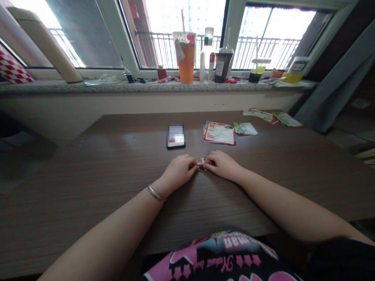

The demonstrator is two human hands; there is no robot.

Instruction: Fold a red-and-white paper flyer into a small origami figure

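Between my two hands, low over the wooden table, is a small piece of colourful printed paper (200,164). It looks folded or creased, though my fingers cover its ends. My left hand (182,168) pinches its left side, and a silver bangle circles that wrist. On the other side my right hand (222,164) grips the paper with thumb and fingers closed. A phone (176,136) with a lit, blurred screen lies just beyond my left hand. Past my right hand rests a stack of red-edged printed sheets (219,133).
Green printed papers (245,128) lie beside the stack, and more leaflets (263,115) are at the far right of the table (117,156). On the windowsill (140,86) stand an orange drink cup (186,58), a dark drink cup (223,66), bottles and small items.
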